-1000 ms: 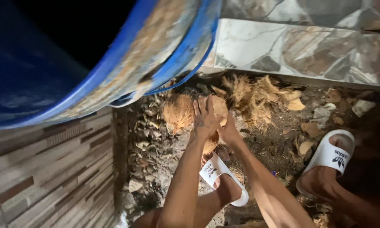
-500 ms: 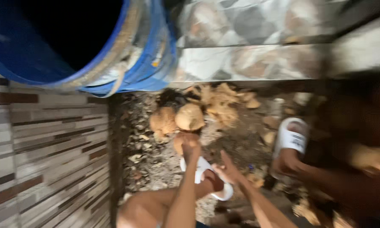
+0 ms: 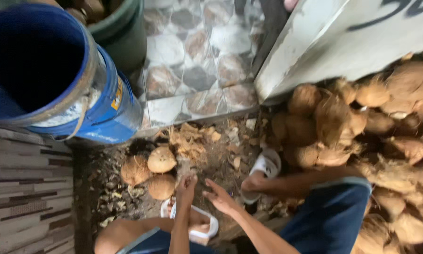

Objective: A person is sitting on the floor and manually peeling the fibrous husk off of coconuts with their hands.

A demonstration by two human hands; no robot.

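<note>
Three round, brown, husked coconuts (image 3: 155, 170) lie grouped on the husk-strewn dirt below the big blue plastic bucket (image 3: 79, 103), while a large heap of fibrous unhusked coconuts (image 3: 376, 122) waits at the right. The left hand (image 3: 187, 187) reaches forward just beside the nearest nut, fingers loosely curled, holding nothing clearly visible. The right hand (image 3: 219, 197) hovers open and empty, fingers spread.

Both forearms reach forward from the near edge. The left hand (image 3: 186, 187) is loosely curled, fingers bunched — the right hand (image 3: 221, 197) lies just beside it, open, fingers spread.
</note>
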